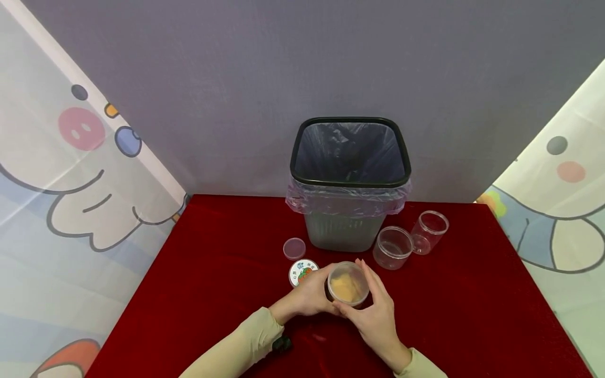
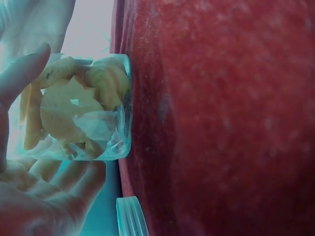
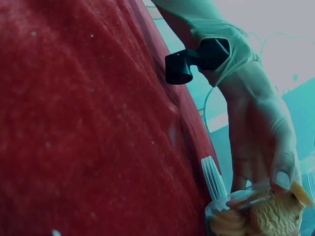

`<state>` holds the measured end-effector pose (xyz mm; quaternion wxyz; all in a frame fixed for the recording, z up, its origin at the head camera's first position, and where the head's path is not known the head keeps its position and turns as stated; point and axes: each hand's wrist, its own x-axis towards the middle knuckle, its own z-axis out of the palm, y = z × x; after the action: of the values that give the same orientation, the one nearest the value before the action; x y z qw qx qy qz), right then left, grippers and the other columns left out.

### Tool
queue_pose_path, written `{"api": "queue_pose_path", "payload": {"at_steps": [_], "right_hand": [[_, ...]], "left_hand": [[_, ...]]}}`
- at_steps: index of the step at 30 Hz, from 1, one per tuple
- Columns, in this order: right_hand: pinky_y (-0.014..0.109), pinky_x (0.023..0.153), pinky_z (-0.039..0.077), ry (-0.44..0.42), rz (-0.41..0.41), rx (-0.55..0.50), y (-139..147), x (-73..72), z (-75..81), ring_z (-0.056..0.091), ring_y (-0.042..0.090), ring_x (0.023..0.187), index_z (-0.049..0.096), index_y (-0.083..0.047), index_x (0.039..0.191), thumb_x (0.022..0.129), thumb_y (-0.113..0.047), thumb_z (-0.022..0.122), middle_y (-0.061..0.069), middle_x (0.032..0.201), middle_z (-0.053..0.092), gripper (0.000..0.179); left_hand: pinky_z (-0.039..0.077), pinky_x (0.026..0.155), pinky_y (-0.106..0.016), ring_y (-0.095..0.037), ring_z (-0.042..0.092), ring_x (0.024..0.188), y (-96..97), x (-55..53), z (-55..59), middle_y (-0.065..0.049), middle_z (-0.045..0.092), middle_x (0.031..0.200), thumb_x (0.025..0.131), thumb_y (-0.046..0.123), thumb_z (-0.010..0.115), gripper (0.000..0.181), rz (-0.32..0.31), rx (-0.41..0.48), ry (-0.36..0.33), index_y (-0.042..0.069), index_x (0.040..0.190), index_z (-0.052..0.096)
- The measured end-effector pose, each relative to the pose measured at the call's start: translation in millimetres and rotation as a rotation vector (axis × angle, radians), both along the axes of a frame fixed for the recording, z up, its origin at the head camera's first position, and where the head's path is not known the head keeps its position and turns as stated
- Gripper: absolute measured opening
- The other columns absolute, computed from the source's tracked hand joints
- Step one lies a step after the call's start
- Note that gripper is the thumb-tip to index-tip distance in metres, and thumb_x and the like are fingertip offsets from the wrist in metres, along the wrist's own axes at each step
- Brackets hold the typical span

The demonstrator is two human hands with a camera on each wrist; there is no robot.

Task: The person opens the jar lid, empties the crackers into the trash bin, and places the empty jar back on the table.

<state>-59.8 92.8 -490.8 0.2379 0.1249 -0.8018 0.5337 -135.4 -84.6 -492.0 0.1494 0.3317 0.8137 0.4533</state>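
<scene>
A clear plastic jar (image 1: 348, 286) of yellow-brown, biscuit-like pieces stands upright at the front middle of the table. My left hand (image 1: 309, 295) grips it from the left, thumb near the rim. On the other side my right hand (image 1: 378, 317) holds the jar's upper edge between thumb and fingers. In the left wrist view the pieces (image 2: 69, 108) show through the wall, with the jar's base close to the cloth. Its top looks hazy; whether a thin cover lies there I cannot tell. A round white lid (image 1: 302, 271) with a printed picture lies partly behind my left hand.
A bin (image 1: 347, 228) lined with a plastic bag stands at the back. Two clear jars, one wide (image 1: 393, 252) and one taller (image 1: 429, 231), stand to its right. A small translucent disc (image 1: 294, 248) lies left of the bin. Red cloth (image 1: 212, 273) covers the table.
</scene>
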Motion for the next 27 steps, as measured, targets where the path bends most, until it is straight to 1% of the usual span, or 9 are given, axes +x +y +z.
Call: {"api": "queue_pose_path", "payload": {"at_steps": [2, 5, 7, 11, 13, 16, 20, 23, 27], "right_hand": [[0.017, 0.11, 0.03, -0.03, 0.013, -0.006, 3.2, -0.8, -2.3, 0.041, 0.014, 0.138, 0.039, -0.011, 0.153, 0.064, -0.014, 0.095, 0.008, 0.148, 0.049, 0.105], [0.017, 0.11, 0.03, -0.037, 0.034, -0.011, 6.9, -2.8, -3.7, 0.042, 0.014, 0.138, 0.041, -0.013, 0.153, 0.065, -0.015, 0.095, 0.009, 0.147, 0.05, 0.104], [0.017, 0.11, 0.03, -0.027, 0.053, -0.001, 9.0, -4.3, -3.5, 0.042, 0.015, 0.138, 0.041, -0.011, 0.153, 0.064, -0.013, 0.095, 0.012, 0.147, 0.05, 0.104], [0.016, 0.11, 0.03, -0.022, 0.119, 0.033, 14.8, -8.2, -1.8, 0.042, 0.015, 0.138, 0.039, -0.007, 0.153, 0.063, -0.007, 0.095, 0.016, 0.146, 0.05, 0.106], [0.015, 0.109, 0.03, -0.035, 0.163, 0.044, 18.9, -10.9, -0.3, 0.042, 0.016, 0.138, 0.039, -0.004, 0.152, 0.063, -0.005, 0.094, 0.017, 0.146, 0.05, 0.105], [0.015, 0.109, 0.031, -0.077, 0.239, 0.036, 26.7, -15.8, 1.6, 0.042, 0.014, 0.138, 0.04, -0.003, 0.152, 0.066, -0.003, 0.093, 0.017, 0.147, 0.049, 0.102], [0.016, 0.108, 0.032, -0.121, 0.343, 0.037, 37.2, -23.3, 4.3, 0.042, 0.013, 0.138, 0.039, -0.01, 0.153, 0.069, -0.006, 0.092, 0.013, 0.149, 0.049, 0.1], [0.017, 0.109, 0.032, -0.148, 0.425, 0.036, 43.5, -29.5, 5.4, 0.041, 0.015, 0.139, 0.038, -0.015, 0.155, 0.071, -0.01, 0.091, 0.009, 0.15, 0.048, 0.099], [0.019, 0.11, 0.032, -0.179, 0.538, 0.008, 50.1, -38.6, 3.8, 0.04, 0.02, 0.139, 0.037, -0.016, 0.155, 0.073, -0.008, 0.09, 0.009, 0.151, 0.046, 0.098]], "left_hand": [[0.046, 0.099, -0.029, -0.007, 0.056, 0.116, 0.0, -0.1, -0.3, 0.01, 0.058, 0.133, 0.067, 0.03, 0.095, 0.096, 0.0, -0.005, -0.003, 0.022, 0.148, 0.044], [0.046, 0.099, -0.029, -0.006, 0.056, 0.116, 0.2, -0.7, -0.3, 0.011, 0.057, 0.134, 0.068, 0.032, 0.094, 0.096, -0.006, 0.0, -0.003, 0.023, 0.149, 0.044], [0.046, 0.099, -0.029, -0.006, 0.056, 0.116, 0.1, -1.2, 0.1, 0.011, 0.057, 0.134, 0.068, 0.034, 0.094, 0.096, -0.012, 0.005, 0.002, 0.023, 0.149, 0.044], [0.046, 0.099, -0.028, -0.005, 0.056, 0.116, -0.6, -1.8, 0.9, 0.012, 0.058, 0.133, 0.066, 0.036, 0.095, 0.097, -0.012, 0.004, 0.01, 0.025, 0.148, 0.045], [0.046, 0.099, -0.028, -0.005, 0.056, 0.117, -0.9, -2.3, 1.1, 0.012, 0.057, 0.134, 0.065, 0.037, 0.095, 0.099, -0.016, 0.002, 0.013, 0.025, 0.149, 0.044], [0.046, 0.1, -0.028, -0.006, 0.055, 0.118, -0.8, -3.2, 1.8, 0.011, 0.056, 0.136, 0.066, 0.038, 0.095, 0.1, -0.036, 0.007, 0.012, 0.025, 0.15, 0.042], [0.045, 0.101, -0.03, -0.007, 0.054, 0.12, -0.7, -3.5, 2.1, 0.011, 0.055, 0.138, 0.067, 0.036, 0.094, 0.101, -0.057, 0.016, -0.005, 0.024, 0.151, 0.04], [0.045, 0.102, -0.03, -0.007, 0.054, 0.12, -1.0, -2.9, 2.5, 0.011, 0.055, 0.138, 0.067, 0.035, 0.095, 0.101, -0.054, 0.014, -0.012, 0.024, 0.151, 0.04], [0.045, 0.101, -0.03, -0.007, 0.055, 0.12, -1.8, -2.3, 2.9, 0.011, 0.054, 0.138, 0.067, 0.036, 0.094, 0.101, -0.048, 0.006, -0.006, 0.024, 0.151, 0.04]]}}
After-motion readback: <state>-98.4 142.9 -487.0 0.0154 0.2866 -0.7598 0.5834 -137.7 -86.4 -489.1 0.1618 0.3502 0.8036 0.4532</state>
